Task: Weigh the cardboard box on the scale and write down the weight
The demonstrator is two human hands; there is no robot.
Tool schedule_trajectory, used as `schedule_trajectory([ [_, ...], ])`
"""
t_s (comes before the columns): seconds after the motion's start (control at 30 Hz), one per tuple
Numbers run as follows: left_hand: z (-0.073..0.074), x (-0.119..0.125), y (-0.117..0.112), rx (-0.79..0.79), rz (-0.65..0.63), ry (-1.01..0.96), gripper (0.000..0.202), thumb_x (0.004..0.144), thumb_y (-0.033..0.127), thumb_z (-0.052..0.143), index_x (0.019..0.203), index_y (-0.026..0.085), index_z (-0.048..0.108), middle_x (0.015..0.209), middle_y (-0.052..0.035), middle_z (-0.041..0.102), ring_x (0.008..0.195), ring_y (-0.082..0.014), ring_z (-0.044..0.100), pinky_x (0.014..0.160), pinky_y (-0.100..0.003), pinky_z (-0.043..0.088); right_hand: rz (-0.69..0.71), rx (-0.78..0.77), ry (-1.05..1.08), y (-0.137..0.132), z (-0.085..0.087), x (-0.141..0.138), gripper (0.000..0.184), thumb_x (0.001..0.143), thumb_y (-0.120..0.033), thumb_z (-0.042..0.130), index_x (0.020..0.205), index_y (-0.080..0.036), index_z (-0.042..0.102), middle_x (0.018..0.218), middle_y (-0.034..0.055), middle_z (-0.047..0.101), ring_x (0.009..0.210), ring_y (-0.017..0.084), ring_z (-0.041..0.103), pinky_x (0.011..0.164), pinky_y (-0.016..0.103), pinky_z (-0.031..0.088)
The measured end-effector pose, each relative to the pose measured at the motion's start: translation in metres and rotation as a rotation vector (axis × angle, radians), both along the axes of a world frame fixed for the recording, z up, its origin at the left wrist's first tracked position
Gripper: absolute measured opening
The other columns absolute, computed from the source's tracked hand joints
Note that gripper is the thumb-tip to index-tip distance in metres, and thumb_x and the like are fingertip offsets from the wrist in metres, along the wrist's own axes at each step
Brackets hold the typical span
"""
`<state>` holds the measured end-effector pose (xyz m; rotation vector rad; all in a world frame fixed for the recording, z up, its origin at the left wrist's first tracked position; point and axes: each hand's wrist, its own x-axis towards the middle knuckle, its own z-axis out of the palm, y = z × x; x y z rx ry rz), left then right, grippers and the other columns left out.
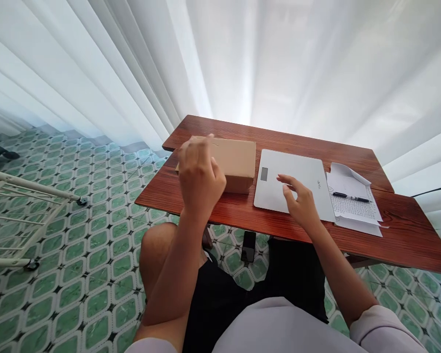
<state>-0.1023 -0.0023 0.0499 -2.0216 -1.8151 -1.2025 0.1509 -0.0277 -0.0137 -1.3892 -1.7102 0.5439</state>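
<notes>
A closed brown cardboard box (pixel 235 159) lies on the left part of a reddish wooden table (pixel 242 211). My left hand (pixel 200 179) is raised in front of the box's near left side, fingers curled; whether it touches the box I cannot tell. To the right of the box sits a flat white scale (pixel 305 171) with a small grey display (pixel 263 173). My right hand (pixel 297 198) rests on the scale's near part, fingers spread, holding nothing.
Right of the scale lie white printed papers (pixel 355 203) with a black pen (pixel 351 197) on top. White curtains hang behind the table. A white metal rack on wheels (pixel 25 196) stands at the left on the green tiled floor. My knees are under the table's front edge.
</notes>
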Motion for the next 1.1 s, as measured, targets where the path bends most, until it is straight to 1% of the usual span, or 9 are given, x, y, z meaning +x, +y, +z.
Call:
schedule_trajectory([
  [0.17, -0.004, 0.047, -0.021, 0.166, -0.243, 0.173, 0.044, 0.092, 0.012, 0.041, 0.129, 0.013, 0.062, 0.114, -0.0122, 0.069, 0.115, -0.0272, 0.058, 0.104, -0.042, 0.046, -0.159, 0.065, -0.146, -0.017, 0.003, 0.065, 0.035, 0.097, -0.035, 0.046, 0.119, -0.023, 0.070, 0.117, 0.0055, 0.075, 0.111, 0.023, 0.069, 0.100, 0.046, 0.055],
  [0.37, -0.025, 0.100, -0.054, 0.304, -0.571, 0.308, 0.040, 0.087, 0.009, 0.052, 0.125, 0.011, 0.063, 0.104, -0.0089, 0.073, 0.099, -0.0243, 0.060, 0.085, -0.037, 0.046, -0.379, 0.106, -0.256, -0.034, 0.005, 0.140, 0.034, 0.097, -0.035, 0.046, 0.114, -0.022, 0.073, 0.107, 0.0069, 0.076, 0.095, 0.023, 0.070, 0.093, 0.042, 0.055],
  [0.47, -0.039, 0.124, -0.070, 0.282, -0.727, 0.368, 0.039, 0.087, 0.010, 0.054, 0.125, 0.010, 0.063, 0.103, -0.0077, 0.072, 0.095, -0.0224, 0.060, 0.082, -0.036, 0.047, -0.438, 0.132, -0.377, -0.037, -0.001, 0.175, 0.036, 0.098, -0.037, 0.047, 0.116, -0.020, 0.073, 0.105, 0.0084, 0.075, 0.091, 0.023, 0.067, 0.090, 0.041, 0.053],
  [0.53, -0.049, 0.138, -0.078, 0.243, -0.818, 0.412, 0.039, 0.089, 0.012, 0.054, 0.126, 0.009, 0.062, 0.106, -0.0082, 0.072, 0.096, -0.0217, 0.060, 0.082, -0.035, 0.048, -0.453, 0.149, -0.506, -0.036, -0.009, 0.197, 0.038, 0.100, -0.039, 0.047, 0.118, -0.019, 0.074, 0.103, 0.0100, 0.074, 0.095, 0.025, 0.066, 0.091, 0.042, 0.051],
  [0.67, -0.065, 0.168, -0.085, 0.200, -0.933, 0.528, 0.041, 0.092, 0.018, 0.051, 0.132, 0.010, 0.061, 0.119, -0.0106, 0.070, 0.104, -0.0231, 0.062, 0.090, -0.035, 0.049, -0.431, 0.121, -0.685, -0.031, -0.029, 0.235, 0.042, 0.101, -0.040, 0.045, 0.123, -0.018, 0.073, 0.099, 0.0124, 0.071, 0.102, 0.028, 0.062, 0.089, 0.042, 0.049],
  [0.77, -0.074, 0.195, -0.085, 0.185, -0.972, 0.581, 0.044, 0.095, 0.021, 0.048, 0.137, 0.012, 0.059, 0.132, -0.0125, 0.065, 0.117, -0.0250, 0.061, 0.101, -0.037, 0.048, -0.392, 0.086, -0.747, -0.024, -0.041, 0.252, 0.044, 0.102, -0.041, 0.045, 0.128, -0.017, 0.072, 0.099, 0.0140, 0.069, 0.102, 0.029, 0.059, 0.088, 0.042, 0.047],
  [0.9, -0.087, 0.236, -0.080, 0.140, -1.013, 0.578, 0.048, 0.096, 0.021, 0.043, 0.142, 0.012, 0.054, 0.148, -0.0161, 0.055, 0.134, -0.0280, 0.054, 0.115, -0.039, 0.041, -0.391, 0.039, -0.813, -0.019, -0.053, 0.260, 0.042, 0.101, -0.038, 0.048, 0.128, -0.017, 0.072, 0.099, 0.0141, 0.068, 0.101, 0.028, 0.057, 0.086, 0.042, 0.044],
  [1.0, -0.101, 0.260, -0.076, 0.091, -1.019, 0.549, 0.049, 0.096, 0.020, 0.042, 0.143, 0.011, 0.054, 0.152, -0.0173, 0.051, 0.142, -0.0294, 0.049, 0.120, -0.039, 0.038, -0.393, 0.005, -0.840, -0.018, -0.059, 0.260, 0.038, 0.100, -0.036, 0.052, 0.125, -0.017, 0.073, 0.101, 0.0129, 0.068, 0.099, 0.027, 0.056, 0.084, 0.040, 0.041],
  [1.1, -0.114, 0.274, -0.075, 0.057, -1.020, 0.529, 0.049, 0.096, 0.021, 0.042, 0.143, 0.011, 0.054, 0.152, -0.0184, 0.051, 0.142, -0.0311, 0.050, 0.118, -0.041, 0.040, -0.383, -0.017, -0.841, -0.019, -0.061, 0.259, 0.033, 0.099, -0.036, 0.055, 0.117, -0.018, 0.076, 0.103, 0.0120, 0.069, 0.099, 0.026, 0.055, 0.085, 0.040, 0.039],
])
